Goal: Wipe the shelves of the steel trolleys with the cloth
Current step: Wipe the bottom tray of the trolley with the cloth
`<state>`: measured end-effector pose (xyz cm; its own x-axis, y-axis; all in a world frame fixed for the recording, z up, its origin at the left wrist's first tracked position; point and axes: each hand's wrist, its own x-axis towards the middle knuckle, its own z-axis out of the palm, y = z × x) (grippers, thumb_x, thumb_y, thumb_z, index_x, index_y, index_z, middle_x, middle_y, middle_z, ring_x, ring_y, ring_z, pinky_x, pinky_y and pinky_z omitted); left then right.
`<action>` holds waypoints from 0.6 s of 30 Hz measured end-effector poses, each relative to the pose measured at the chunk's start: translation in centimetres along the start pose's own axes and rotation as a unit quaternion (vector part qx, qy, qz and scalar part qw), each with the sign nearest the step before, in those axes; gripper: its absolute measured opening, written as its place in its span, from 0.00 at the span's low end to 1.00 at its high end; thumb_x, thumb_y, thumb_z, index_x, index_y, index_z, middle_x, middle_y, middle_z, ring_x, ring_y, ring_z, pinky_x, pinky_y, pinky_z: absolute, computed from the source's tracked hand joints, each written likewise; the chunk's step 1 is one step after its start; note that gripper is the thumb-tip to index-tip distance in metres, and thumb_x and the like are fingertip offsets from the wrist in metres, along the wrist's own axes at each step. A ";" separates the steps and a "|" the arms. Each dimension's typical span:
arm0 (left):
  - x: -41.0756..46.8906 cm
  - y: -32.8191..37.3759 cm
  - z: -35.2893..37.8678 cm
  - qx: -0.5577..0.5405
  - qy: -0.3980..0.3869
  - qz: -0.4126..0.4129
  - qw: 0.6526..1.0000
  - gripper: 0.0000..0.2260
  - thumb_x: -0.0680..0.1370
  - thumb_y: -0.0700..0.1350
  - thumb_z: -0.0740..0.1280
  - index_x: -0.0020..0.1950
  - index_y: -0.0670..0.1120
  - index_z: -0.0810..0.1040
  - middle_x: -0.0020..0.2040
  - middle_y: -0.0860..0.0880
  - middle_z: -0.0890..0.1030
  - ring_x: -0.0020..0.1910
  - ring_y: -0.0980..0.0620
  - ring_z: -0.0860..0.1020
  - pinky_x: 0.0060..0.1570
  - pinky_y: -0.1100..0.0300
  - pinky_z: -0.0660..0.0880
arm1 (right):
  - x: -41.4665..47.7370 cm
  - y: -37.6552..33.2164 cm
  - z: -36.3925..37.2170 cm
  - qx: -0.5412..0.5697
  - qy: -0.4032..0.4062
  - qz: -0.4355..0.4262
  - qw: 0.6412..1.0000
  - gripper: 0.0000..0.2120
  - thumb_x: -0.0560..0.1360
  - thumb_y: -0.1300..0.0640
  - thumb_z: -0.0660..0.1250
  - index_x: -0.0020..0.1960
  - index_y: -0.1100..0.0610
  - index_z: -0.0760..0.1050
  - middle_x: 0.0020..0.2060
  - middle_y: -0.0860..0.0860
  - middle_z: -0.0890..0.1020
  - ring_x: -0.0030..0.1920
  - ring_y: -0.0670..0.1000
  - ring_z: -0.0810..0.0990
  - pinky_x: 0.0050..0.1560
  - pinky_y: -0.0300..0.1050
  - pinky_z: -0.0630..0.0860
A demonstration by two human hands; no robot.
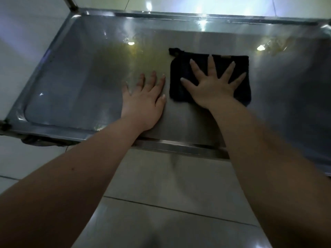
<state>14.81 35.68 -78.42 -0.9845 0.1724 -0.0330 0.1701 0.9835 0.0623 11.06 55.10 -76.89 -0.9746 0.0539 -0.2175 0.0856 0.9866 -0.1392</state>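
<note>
A steel trolley shelf (75,83) with a raised rim fills the upper part of the view. A dark folded cloth (180,68) lies flat near the shelf's middle. My right hand (213,85) presses on the cloth with its fingers spread straight. Just left of the cloth, my left hand (145,101) rests flat on the bare steel, fingers straight and together. Wet streaks and glare show on the shelf beyond the hands.
A steel upright post (71,3) rises at the shelf's far left corner. The near rim (179,145) crosses under my forearms. Pale floor tiles (170,194) lie below and around the trolley. A wheel part (35,140) shows under the near left corner.
</note>
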 end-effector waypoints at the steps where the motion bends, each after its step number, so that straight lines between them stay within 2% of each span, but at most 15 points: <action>1: 0.0 0.0 0.0 -0.002 0.000 -0.002 1.000 0.26 0.82 0.57 0.45 0.80 0.57 0.45 0.81 0.53 0.46 0.79 0.47 0.45 0.71 0.33 0.40 | 1.5 -0.4 -0.5 0.011 -0.001 0.005 1.000 0.34 0.73 0.24 0.43 0.76 0.31 0.39 0.79 0.47 0.39 0.73 0.71 0.33 0.65 0.78 0.32; 6: 0.2 -0.1 -0.1 -0.016 0.002 -0.018 1.000 0.26 0.83 0.56 0.46 0.80 0.55 0.46 0.81 0.53 0.45 0.79 0.49 0.44 0.70 0.33 0.38 | 1.2 -0.7 -0.5 0.016 -0.004 0.010 1.000 0.34 0.73 0.24 0.42 0.76 0.32 0.40 0.79 0.46 0.39 0.74 0.70 0.33 0.66 0.76 0.32; 11: 0.4 0.0 0.1 -0.004 0.000 -0.014 1.000 0.26 0.83 0.56 0.44 0.80 0.56 0.44 0.81 0.53 0.45 0.79 0.49 0.44 0.69 0.31 0.39 | -9.6 0.4 2.2 -0.024 0.028 0.000 0.999 0.34 0.70 0.24 0.33 0.75 0.32 0.34 0.79 0.46 0.39 0.75 0.68 0.35 0.68 0.75 0.35; 14: 0.3 0.1 0.1 -0.008 0.003 -0.014 1.000 0.25 0.83 0.56 0.44 0.80 0.55 0.44 0.81 0.52 0.45 0.79 0.48 0.44 0.69 0.32 0.38 | -14.3 0.9 3.3 -0.044 0.018 -0.008 0.999 0.33 0.69 0.24 0.29 0.72 0.31 0.29 0.78 0.45 0.37 0.75 0.68 0.35 0.68 0.75 0.33; 16: 0.2 0.3 0.0 -0.006 0.003 -0.012 1.000 0.26 0.83 0.55 0.44 0.80 0.55 0.44 0.81 0.52 0.45 0.79 0.48 0.44 0.70 0.32 0.38 | -13.0 1.2 3.0 -0.032 0.013 0.000 0.999 0.33 0.69 0.23 0.31 0.71 0.29 0.28 0.78 0.44 0.36 0.74 0.68 0.33 0.66 0.75 0.31; 18: 0.2 0.4 0.0 -0.006 0.002 -0.013 1.000 0.26 0.83 0.54 0.45 0.80 0.54 0.44 0.81 0.51 0.45 0.79 0.47 0.44 0.70 0.33 0.38 | -8.9 1.0 2.3 -0.024 0.026 0.011 0.999 0.33 0.69 0.23 0.34 0.72 0.28 0.32 0.78 0.44 0.37 0.74 0.68 0.33 0.66 0.75 0.31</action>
<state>14.72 36.12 -78.36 -0.9886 0.1475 -0.0310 0.1450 0.9868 0.0726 20.33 55.22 -77.33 -0.9820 0.0826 -0.1697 0.0985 0.9913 -0.0873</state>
